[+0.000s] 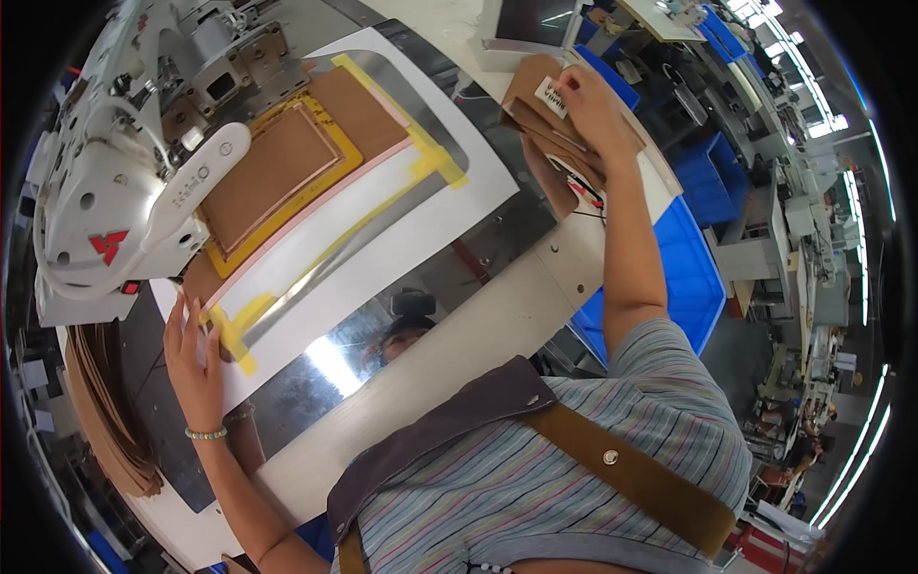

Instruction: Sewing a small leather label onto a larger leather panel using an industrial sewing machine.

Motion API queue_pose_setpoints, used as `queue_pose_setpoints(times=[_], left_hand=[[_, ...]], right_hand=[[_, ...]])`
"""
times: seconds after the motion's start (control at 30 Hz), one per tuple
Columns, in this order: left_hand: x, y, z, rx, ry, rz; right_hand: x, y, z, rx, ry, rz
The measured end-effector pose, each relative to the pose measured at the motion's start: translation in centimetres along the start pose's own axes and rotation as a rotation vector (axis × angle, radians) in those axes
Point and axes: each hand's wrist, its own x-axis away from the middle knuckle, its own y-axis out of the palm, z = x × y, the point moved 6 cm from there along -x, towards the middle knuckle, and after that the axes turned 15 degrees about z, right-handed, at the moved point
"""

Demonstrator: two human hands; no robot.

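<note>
My left hand (194,354) rests with fingers apart on the lower left corner of a taped template (339,249) on the machine bed. In the template lie a brown panel (371,115) and a yellow frame (346,145) around another brown piece (268,172). The white sewing machine head (115,220) stands over its left side. At the upper right, my right hand (588,110) pinches a small white printed label (552,96) over a pile of brown pieces (526,86); my fingertips partly cover the label.
A blue bin (693,287) sits beside the table edge (535,297) on the right. Long brown strips (110,411) hang at the left. A screen unit (521,33) stands at the back. Further right are more workstations (765,258) and blue crates (712,172).
</note>
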Motion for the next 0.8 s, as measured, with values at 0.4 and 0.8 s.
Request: queue_pose_setpoints(times=[0.4, 0.8], left_hand=[[-7.1, 4.1, -2.3, 0.072, 0.103, -0.019], [-8.1, 7.4, -2.2, 0.365, 0.177, -0.115]], right_hand=[[4.3, 11.8, -32.7, -0.539, -0.816, -0.129], [8.1, 17.8, -37.1, -0.611, -0.814, -0.286]])
